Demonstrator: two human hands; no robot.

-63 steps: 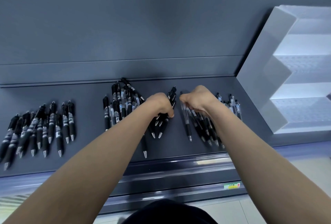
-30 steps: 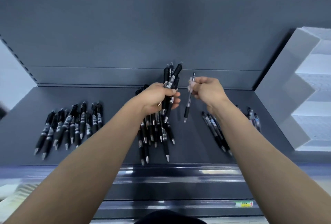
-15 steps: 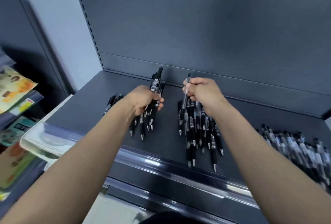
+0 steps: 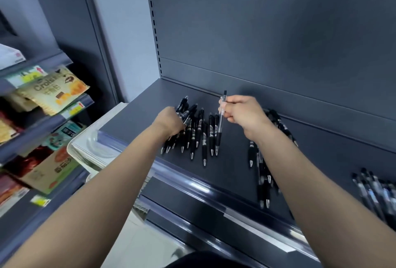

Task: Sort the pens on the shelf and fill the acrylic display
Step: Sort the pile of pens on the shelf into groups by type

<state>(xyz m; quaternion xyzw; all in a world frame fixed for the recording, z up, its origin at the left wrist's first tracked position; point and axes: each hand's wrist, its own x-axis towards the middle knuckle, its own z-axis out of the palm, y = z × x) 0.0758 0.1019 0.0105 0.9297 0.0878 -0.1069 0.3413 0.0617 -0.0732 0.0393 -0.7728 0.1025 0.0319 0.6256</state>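
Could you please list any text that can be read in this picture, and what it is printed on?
"Crois": on the yellow snack packet at the left; the later letters are blurred.
Chinese print on the lower packets: too blurred to read.
Print on the pens: too small to read.

Right hand (image 4: 242,115) around one clear pen (image 4: 219,128), left hand (image 4: 171,123) among black pens (image 4: 199,132) on dark shelf (image 4: 225,173).

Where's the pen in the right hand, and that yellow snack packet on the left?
clear pen (image 4: 220,125): head view, barrel just below the right hand (image 4: 242,115).
yellow snack packet (image 4: 51,90): head view, middle of its printed front.
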